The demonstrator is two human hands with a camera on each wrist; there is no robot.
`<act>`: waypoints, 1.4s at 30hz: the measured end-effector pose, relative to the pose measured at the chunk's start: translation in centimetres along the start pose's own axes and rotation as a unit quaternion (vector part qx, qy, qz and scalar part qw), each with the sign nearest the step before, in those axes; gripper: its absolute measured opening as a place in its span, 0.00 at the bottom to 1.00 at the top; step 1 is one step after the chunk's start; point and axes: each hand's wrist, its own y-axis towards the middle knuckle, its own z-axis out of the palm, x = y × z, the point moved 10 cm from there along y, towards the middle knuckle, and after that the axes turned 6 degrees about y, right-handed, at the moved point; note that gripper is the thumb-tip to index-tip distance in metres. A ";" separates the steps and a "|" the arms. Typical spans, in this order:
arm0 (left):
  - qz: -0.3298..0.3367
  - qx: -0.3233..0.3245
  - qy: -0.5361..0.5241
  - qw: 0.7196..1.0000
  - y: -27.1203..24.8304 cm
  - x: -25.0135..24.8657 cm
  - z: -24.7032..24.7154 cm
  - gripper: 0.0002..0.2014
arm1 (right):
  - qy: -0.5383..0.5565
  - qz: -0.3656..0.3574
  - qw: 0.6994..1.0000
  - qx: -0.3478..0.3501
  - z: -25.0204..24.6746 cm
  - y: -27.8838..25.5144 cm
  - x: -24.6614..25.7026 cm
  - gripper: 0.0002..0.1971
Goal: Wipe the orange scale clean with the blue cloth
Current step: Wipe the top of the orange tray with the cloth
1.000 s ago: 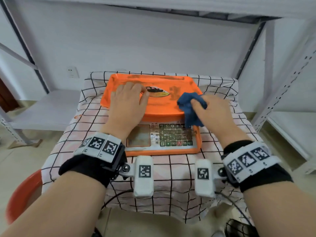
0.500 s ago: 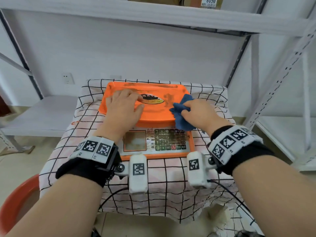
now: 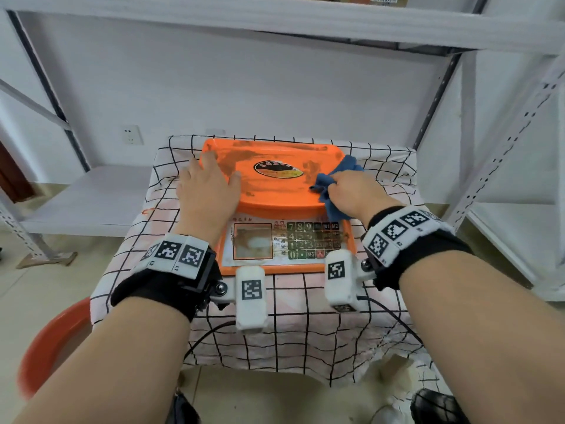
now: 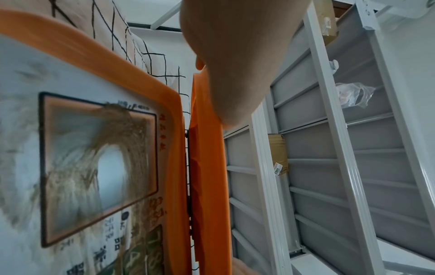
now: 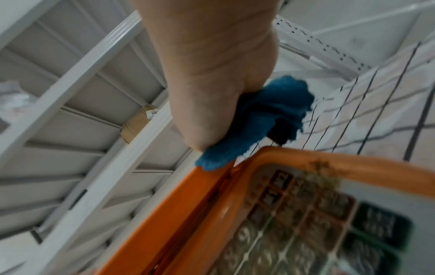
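The left hand [image 3: 208,191] lies flat, fingers straight and together, on the left part of the scale [image 3: 275,191] pan, whose surface beyond the fingertips shows brown smears. The right hand [image 3: 351,191] has its fingers curled round the bunched cloth [image 3: 331,179], which presses on the pan's right edge and hangs below the palm toward the keypad [image 3: 312,240]. The scale sits on a checked tablecloth [image 3: 305,332] under both wrists.

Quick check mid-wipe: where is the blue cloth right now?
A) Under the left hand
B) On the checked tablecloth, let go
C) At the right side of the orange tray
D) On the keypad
C: the right hand holds the blue cloth bunched against the right side of the scale's orange tray.
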 end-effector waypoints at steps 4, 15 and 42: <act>-0.001 -0.001 0.006 1.000 0.0 0.1 0.0 0.27 | -0.018 -0.024 0.989 -0.143 -2.0 -3.2 0.3 0.12; -0.016 0.022 0.044 0.999 0.2 -0.5 0.1 0.33 | 0.019 0.037 0.999 0.008 -0.4 0.1 -0.3 0.18; 0.005 0.050 0.091 0.995 2.2 -0.4 1.1 0.33 | 0.018 -0.001 0.999 0.028 -0.1 0.2 0.3 0.10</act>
